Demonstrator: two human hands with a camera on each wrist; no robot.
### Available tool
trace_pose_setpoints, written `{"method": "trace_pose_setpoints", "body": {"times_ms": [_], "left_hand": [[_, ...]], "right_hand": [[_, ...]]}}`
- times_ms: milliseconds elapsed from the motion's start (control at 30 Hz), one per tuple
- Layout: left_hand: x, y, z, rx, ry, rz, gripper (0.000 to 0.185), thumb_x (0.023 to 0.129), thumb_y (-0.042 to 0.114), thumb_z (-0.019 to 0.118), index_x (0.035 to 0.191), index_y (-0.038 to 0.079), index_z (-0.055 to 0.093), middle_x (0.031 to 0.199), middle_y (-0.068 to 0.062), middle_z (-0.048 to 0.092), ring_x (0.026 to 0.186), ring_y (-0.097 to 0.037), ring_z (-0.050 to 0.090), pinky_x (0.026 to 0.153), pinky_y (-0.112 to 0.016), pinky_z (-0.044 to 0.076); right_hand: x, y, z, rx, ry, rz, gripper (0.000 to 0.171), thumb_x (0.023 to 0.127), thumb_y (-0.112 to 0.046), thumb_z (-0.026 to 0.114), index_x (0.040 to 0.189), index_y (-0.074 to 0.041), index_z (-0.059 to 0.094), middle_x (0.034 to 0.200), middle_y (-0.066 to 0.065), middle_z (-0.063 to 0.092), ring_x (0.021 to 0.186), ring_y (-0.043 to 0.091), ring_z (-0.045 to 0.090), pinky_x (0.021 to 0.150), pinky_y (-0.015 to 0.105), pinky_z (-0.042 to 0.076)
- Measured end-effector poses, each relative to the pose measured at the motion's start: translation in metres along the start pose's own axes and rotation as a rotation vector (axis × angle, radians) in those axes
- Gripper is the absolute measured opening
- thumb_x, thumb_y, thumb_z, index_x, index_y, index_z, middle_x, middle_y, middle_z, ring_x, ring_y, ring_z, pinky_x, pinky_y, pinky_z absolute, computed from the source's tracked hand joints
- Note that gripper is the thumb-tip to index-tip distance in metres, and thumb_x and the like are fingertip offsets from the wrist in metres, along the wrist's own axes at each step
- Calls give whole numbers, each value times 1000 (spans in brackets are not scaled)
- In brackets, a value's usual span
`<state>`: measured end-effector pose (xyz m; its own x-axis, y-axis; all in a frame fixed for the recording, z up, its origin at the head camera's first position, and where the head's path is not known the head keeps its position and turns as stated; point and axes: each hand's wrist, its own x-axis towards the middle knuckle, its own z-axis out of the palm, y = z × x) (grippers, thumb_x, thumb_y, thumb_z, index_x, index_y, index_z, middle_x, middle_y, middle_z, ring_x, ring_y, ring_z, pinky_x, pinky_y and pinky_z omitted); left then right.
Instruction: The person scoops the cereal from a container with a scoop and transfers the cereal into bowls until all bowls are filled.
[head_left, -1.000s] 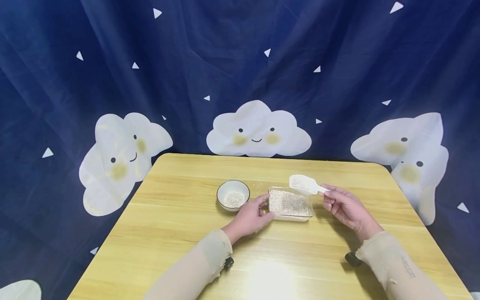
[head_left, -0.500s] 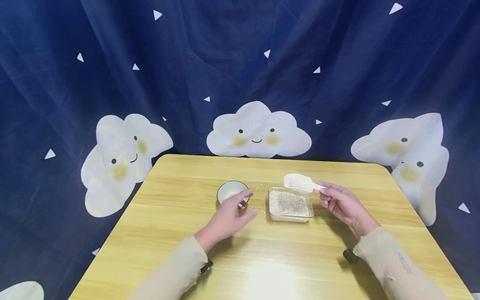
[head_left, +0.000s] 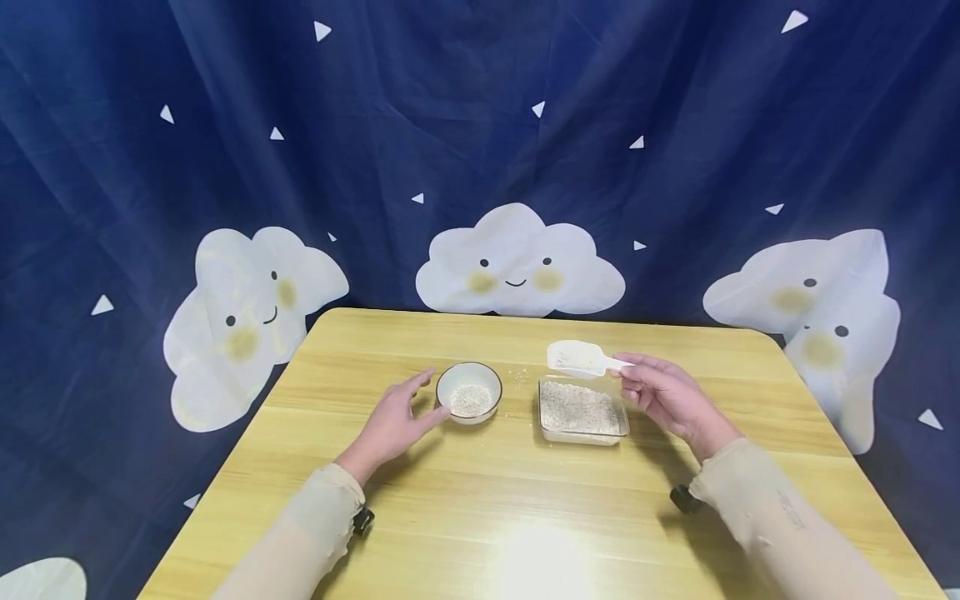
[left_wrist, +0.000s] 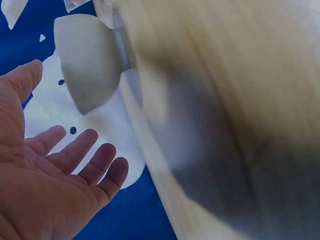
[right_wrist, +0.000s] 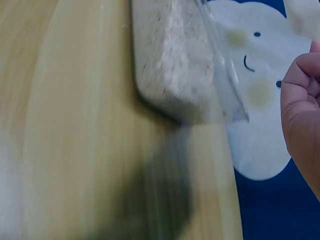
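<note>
My right hand (head_left: pixel 656 393) pinches the handle of a white plastic scoop (head_left: pixel 576 357) and holds it level above the far edge of a clear rectangular tray (head_left: pixel 582 410) filled with pale grain. The scoop carries a little grain. My left hand (head_left: pixel 397 419) lies open with straight fingers just left of a small white bowl (head_left: pixel 468 392), which holds some grain; its fingertips reach the bowl's near left side. In the left wrist view the open palm (left_wrist: pixel 45 185) faces the bowl (left_wrist: pixel 86 59). The right wrist view shows the tray (right_wrist: pixel 176 70) and curled fingers (right_wrist: pixel 301 107).
The bowl and tray stand mid-way on a light wooden table (head_left: pixel 525 517). A few grains (head_left: pixel 517 377) lie scattered between them. A dark blue cloth with white clouds (head_left: pixel 517 262) hangs behind the far edge.
My left hand let go of the tray's left side and moved left to the bowl. My right hand carried the scoop a little leftward over the tray.
</note>
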<state>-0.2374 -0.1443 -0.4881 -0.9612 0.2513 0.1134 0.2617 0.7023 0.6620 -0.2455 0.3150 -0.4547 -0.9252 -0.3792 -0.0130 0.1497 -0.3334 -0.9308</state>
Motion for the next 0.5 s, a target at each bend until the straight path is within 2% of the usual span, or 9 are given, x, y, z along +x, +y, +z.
{"method": "trace_pose_setpoints", "body": {"times_ms": [167,333,500], "left_hand": [[1,-4,5,10,-28,-27,81,97,50,77,163,16,45,157,-14,59,128,-37,62,108,-57,55],[3,-2,9,-16,-52,-49,81,96,49,77,163,15,45,161,-11,57,136,-40,58,115,-59,50],[4,2,12,-17,-51,-48,80,97,47,76,163,13,46,160,-12,57,140,-43,57,119,-60,46]], "right_hand": [[13,0,18,-32,56,15,29,109,2,48,125,-10,69,98,-3,78,71,4,51,67,17,50],[24,4,36,-66,134,43,25,107,3,54,125,-8,66,92,-4,77,70,3,52,66,15,51],[32,8,50,-111,173,63,26,106,2,56,132,-2,61,90,-4,78,67,3,52,65,15,51]]}}
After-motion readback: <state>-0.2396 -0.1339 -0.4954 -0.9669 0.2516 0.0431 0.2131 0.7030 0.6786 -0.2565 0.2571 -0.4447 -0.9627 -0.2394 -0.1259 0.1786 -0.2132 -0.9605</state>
